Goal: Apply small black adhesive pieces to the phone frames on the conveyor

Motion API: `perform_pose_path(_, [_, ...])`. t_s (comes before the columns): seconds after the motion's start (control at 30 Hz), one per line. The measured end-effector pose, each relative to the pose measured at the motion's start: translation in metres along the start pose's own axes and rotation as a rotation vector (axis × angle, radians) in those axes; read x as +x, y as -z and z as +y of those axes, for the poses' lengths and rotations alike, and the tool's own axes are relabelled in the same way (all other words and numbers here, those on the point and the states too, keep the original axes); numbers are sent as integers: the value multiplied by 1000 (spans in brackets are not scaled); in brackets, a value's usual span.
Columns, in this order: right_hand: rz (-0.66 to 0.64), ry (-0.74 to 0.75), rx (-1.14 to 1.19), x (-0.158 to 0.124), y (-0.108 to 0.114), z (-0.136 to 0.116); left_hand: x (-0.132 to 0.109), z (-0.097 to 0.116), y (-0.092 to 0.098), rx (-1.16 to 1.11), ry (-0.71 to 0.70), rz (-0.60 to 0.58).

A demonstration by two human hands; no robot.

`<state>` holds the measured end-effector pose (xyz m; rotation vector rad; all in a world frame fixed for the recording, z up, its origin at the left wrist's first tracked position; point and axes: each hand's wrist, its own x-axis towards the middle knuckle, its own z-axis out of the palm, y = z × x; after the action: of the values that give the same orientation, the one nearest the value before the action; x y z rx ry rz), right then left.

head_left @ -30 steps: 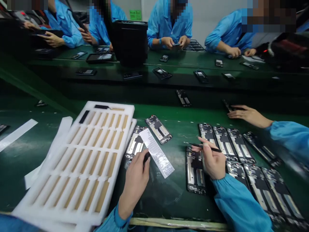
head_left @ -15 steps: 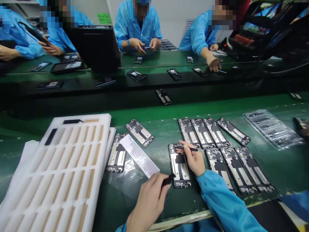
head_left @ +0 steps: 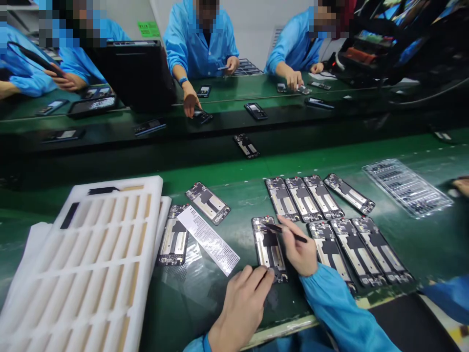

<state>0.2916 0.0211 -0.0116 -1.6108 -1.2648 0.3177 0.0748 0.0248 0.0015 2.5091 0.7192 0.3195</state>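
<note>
My right hand [head_left: 298, 249] is closed around black tweezers [head_left: 284, 231], whose tip rests on the upper part of an open phone frame [head_left: 266, 244] lying on the green table. My left hand [head_left: 244, 298] sits at the bottom end of that same frame, fingers pinched together near its lower edge; a small dark part it held earlier is hidden. A white strip of tiny parts [head_left: 208, 238] lies just left of the frame. Two more phone frames [head_left: 173, 242] [head_left: 207, 202] lie beside that strip.
A white foam tray [head_left: 84, 274] with long slots fills the left. Several phone frames [head_left: 322, 195] lie in two rows to the right, with a clear plastic parts tray [head_left: 406, 188] beyond. A dark conveyor [head_left: 256, 127] carries phones. Workers in blue coats sit opposite; another person's sleeve [head_left: 445, 300] is at right.
My left hand left the white strip and came right to the phone frame's lower end. The right hand lowered the tweezers onto the frame. The view swung right.
</note>
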Motion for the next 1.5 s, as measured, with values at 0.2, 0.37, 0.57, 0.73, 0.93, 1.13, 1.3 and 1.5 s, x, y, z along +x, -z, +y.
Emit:
perform_pose_path(0.2, [-154, -273, 81, -50, 86, -20, 13, 7, -16, 82, -126, -15])
perform_pose_path(0.37, [-600, -266, -238, -99, 99, -25, 15, 4, -24, 73, -116, -51])
perform_pose_path(0.57, [-726, -90, -577, -109, 60, -29, 17, -2, -19, 64, -128, -94])
perform_pose_path(0.73, [-823, 18, -970, -116, 41, -31, 20, 4, -14, 93, -94, -156])
perform_pose_path(0.93, [-942, 18, -873, -55, 50, -39, 41, 19, -14, 370, 330, -217])
perform_pose_path(1.13, [-576, -343, -900, -12, 25, -24, 4, 6, 24, 232, 364, 163])
perform_pose_path(1.3, [-603, -363, -826, -15, 0, -26, -65, -17, 52, -39, 664, 479])
perform_pose_path(1.5, [-400, -232, -591, 131, -54, -24, -93, -29, 37, -187, 681, 547])
